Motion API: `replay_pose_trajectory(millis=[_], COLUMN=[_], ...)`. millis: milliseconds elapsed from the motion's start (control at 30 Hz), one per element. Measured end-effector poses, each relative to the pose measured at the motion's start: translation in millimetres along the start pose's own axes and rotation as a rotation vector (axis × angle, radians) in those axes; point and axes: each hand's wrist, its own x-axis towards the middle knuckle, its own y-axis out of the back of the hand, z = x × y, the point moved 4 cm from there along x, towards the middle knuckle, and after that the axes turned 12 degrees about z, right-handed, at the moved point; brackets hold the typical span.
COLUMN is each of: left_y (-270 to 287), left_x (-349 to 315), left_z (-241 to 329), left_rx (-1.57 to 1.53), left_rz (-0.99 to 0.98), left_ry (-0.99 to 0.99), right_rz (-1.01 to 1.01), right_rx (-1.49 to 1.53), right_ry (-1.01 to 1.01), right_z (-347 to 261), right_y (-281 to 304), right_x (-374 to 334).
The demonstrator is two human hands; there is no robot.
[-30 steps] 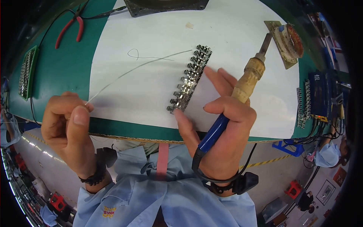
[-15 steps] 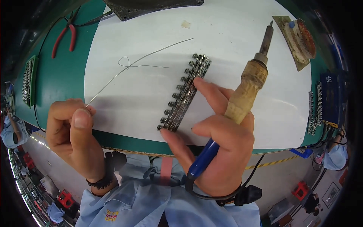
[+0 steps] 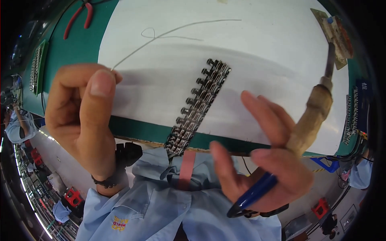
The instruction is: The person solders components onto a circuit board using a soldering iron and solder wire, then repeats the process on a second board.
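Note:
My left hand (image 3: 86,108) is closed, pinching the lower end of a thin solder wire (image 3: 177,27) between thumb and forefinger. The wire runs out over the white sheet and has a small loop in it. A soldering iron (image 3: 309,122) with a blue and tan handle is held in my right hand (image 3: 273,160), its thumb and other fingers spread apart. The shaft of the iron points away from me, its end overlapping a worn holder. Between my hands, touched by neither, lies a strip of small metal connectors (image 3: 201,104), its near end reaching past the table edge.
A white sheet (image 3: 161,92) covers the green table. Red-handled pliers (image 3: 78,18) and a green board with metal parts (image 3: 37,68) lie at left. At right are the worn holder (image 3: 341,40), more connector strips (image 3: 351,116) and a blue box (image 3: 363,100).
My right hand has let go of the connector strip and moved right with the soldering iron. My left hand appears farther up, still holding the solder wire. The whole view has shifted somewhat.

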Motion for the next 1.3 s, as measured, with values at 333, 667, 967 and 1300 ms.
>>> replay_pose_trajectory(millis=[333,667,967,1300], left_y=[-8,-4,-50,-90], left_x=[0,3,22,40], left_z=[-6,-9,25,36], left_rx=[0.033,0.022,0.153,0.448], left_rz=[0.017,-0.046,-0.566,-1.098], left_ry=[0.001,-0.026,0.328,0.427], right_rz=[0.035,0.041,0.102,0.136], right_rx=[-0.172,-0.256,-0.189,-0.143], right_ry=[0.209,0.247,0.233,0.105], right_z=[10,6,6,3], right_y=[-5,-5,-14,-21], right_x=[2,-2,-1,-1])
